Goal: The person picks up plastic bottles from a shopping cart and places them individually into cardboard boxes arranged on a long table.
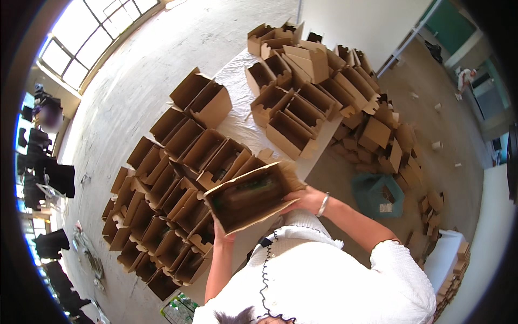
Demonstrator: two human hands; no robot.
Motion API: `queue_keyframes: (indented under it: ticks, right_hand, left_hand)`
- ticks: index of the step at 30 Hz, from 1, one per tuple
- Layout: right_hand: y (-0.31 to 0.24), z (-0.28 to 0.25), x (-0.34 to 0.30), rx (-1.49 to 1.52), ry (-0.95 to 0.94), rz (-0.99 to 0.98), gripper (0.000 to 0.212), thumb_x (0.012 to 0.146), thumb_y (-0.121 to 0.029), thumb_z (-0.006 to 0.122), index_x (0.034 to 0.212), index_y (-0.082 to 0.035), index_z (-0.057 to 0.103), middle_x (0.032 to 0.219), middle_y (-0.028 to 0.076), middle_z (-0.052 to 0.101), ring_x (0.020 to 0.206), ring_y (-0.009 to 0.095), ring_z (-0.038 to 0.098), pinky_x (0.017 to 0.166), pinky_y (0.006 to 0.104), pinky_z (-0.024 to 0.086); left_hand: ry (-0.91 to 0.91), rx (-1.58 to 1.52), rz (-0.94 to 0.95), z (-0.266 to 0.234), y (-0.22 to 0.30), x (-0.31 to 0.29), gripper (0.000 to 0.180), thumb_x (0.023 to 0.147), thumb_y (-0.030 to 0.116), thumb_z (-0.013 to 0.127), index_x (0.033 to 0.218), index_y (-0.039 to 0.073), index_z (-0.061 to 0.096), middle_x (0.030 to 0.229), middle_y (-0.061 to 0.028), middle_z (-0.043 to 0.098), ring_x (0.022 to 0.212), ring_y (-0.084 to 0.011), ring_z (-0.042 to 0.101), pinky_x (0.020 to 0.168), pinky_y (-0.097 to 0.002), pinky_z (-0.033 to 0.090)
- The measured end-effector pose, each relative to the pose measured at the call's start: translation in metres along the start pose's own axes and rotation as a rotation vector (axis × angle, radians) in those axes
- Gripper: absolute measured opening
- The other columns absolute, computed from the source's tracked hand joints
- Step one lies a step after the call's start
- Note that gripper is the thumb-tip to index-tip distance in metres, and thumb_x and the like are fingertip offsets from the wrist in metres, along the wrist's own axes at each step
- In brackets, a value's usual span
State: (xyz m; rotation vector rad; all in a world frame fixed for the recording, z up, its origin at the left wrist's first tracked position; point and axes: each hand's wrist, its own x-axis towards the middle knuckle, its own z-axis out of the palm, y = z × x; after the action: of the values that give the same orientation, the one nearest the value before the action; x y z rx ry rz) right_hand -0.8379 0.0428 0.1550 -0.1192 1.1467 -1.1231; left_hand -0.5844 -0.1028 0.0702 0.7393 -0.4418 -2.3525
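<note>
A box lies between left grip and right.

Left of the held box, a box group is occupying the tabletop, another group standing behind; rightward, a carton heap is lying on the floor.

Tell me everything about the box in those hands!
The box is long, brown and looks like cardboard. Its open side faces the camera; something dim, partly green, shows inside, I can't tell what. It slants in front of the white shirt, held by the left hand at one end and the right hand at the other.
</note>
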Motion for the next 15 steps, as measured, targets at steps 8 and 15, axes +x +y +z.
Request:
queue_keyframes:
  ticks: [8,15]
  right_hand:
    - [-0.14,-0.048,0.121,0.004,0.017,-0.139,0.038,0.09,0.007,0.042,0.127,-0.001,0.047,0.115,0.017,0.058,0.105,0.028,0.06,0.088,0.0429,0.054]
    - [-0.275,-0.06,0.299,-0.174,-0.256,-0.12,0.029,0.094,-0.003,0.045,0.123,-0.001,0.052,0.115,0.014,0.06,0.098,0.027,0.064,0.084,0.0395,0.057]
  left_hand:
    - [0.063,-0.105,0.114,0.061,0.011,0.151,0.062,0.095,0.055,0.042,0.138,0.01,0.044,0.136,-0.0073,0.051,0.121,-0.0237,0.051,0.103,-0.0382,0.042]
    - [0.098,-0.285,0.24,0.047,0.049,0.314,0.041,0.097,0.036,0.048,0.13,0.012,0.052,0.128,-0.0068,0.058,0.117,-0.0247,0.055,0.098,-0.0417,0.047]
